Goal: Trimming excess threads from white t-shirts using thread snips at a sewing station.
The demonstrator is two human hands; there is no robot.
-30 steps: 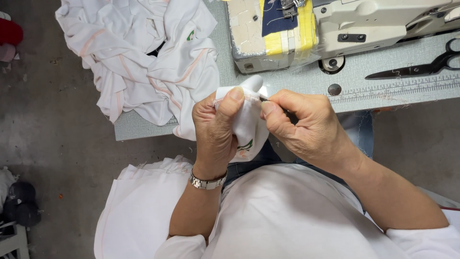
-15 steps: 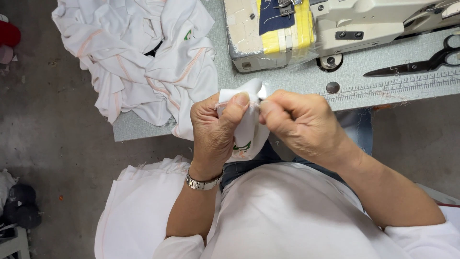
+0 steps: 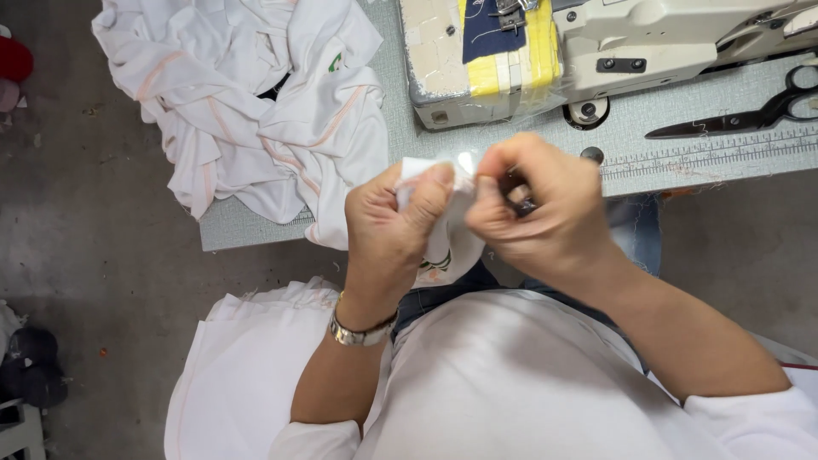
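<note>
My left hand (image 3: 394, 230), with a metal wristwatch (image 3: 362, 334) on the wrist, pinches a small white fabric piece (image 3: 443, 247) that carries a green and orange mark near its lower edge. My right hand (image 3: 537, 213) is closed against the top of the same piece, fingers curled around a small dark tool that is mostly hidden. Both hands are held in front of my chest, just below the front edge of the grey sewing table (image 3: 665, 145).
A cream sewing machine (image 3: 596, 47) with yellow tape stands on the table. Black scissors (image 3: 750, 115) lie at the right. A heap of white garments with orange stripes (image 3: 256, 111) hangs over the table's left end. White cloth (image 3: 247, 366) drapes beside my lap.
My right hand has moved left and closed up against the left hand at the top of the fabric piece. The fabric is now more covered by both hands.
</note>
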